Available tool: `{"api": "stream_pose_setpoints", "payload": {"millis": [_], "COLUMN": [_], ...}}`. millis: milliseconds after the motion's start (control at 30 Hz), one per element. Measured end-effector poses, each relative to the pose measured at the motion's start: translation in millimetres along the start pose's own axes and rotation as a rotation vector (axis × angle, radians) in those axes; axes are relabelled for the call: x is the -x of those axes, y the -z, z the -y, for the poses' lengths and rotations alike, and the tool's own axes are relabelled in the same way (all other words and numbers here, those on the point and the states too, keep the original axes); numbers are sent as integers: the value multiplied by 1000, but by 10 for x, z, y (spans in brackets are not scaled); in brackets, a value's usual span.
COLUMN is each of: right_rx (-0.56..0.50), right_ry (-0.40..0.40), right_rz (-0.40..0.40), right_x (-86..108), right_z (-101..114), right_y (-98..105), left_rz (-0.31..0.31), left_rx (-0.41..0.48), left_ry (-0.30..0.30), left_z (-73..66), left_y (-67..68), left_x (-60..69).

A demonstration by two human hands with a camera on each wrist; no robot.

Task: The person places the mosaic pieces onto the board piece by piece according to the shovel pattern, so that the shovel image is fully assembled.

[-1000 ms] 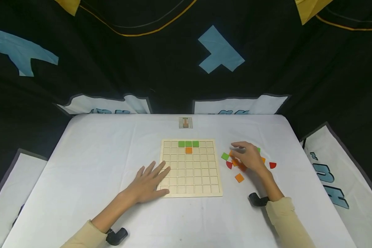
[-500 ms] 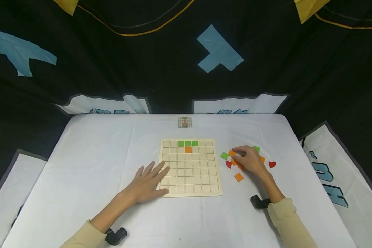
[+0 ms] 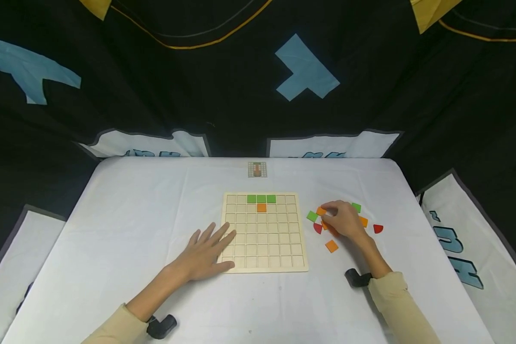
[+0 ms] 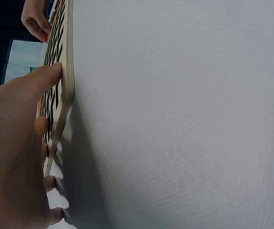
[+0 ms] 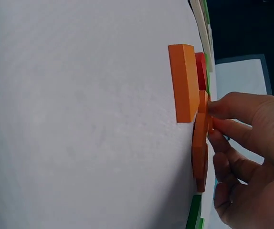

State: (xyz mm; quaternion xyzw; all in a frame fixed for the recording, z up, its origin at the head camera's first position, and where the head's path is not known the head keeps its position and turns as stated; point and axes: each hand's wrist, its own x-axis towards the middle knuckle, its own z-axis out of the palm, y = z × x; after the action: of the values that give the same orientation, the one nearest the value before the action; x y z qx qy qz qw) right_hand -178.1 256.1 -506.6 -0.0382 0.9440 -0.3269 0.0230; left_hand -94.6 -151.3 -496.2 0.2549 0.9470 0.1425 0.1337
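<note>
With fingers spread, my left hand (image 3: 203,258) rests on the left edge of a pale wooden grid board (image 3: 267,239); its thumb touches the board's rim (image 4: 67,81) in the left wrist view. Right of the board, my right hand (image 3: 346,222) pinches an orange tile (image 3: 321,210) between thumb and finger, low over a loose cluster. In the right wrist view the fingers partly hide that tile, and another orange tile (image 5: 182,83) lies nearer the camera. On the board, several green tiles (image 3: 261,198) form a row above one orange tile (image 3: 262,208).
A small printed grid card (image 3: 257,169) lies behind the board. Around my right hand are a green tile (image 3: 312,216), a red piece (image 3: 317,228), a separate orange tile (image 3: 331,246) and, farther right, another red piece (image 3: 378,229). Dark curtains hang behind the white table (image 3: 124,215).
My right hand has lowered slightly and its fingertips have closed on the orange tile near the top left of the cluster. My left hand has stayed on the board.
</note>
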Motion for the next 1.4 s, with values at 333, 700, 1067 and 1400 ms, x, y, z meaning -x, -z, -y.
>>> {"api": "stream_pose_setpoints", "payload": {"millis": [333, 700, 1067, 1400], "right_rx": [-88, -109, -74, -43], "right_ry": [128, 296, 315, 333], "right_rz": [51, 153, 224, 214], "right_x": [-99, -177, -192, -228], "right_z": [424, 959, 1046, 1078], "right_y": [-112, -492, -704, -763], "left_rz": [-4, -6, -19, 1], "left_rx": [-11, 6, 4, -4], "left_ry": [-9, -8, -12, -2], "left_z": [17, 20, 21, 11], "left_y": [0, -2, -23, 2], "left_x": [-3, 1, -4, -7]}}
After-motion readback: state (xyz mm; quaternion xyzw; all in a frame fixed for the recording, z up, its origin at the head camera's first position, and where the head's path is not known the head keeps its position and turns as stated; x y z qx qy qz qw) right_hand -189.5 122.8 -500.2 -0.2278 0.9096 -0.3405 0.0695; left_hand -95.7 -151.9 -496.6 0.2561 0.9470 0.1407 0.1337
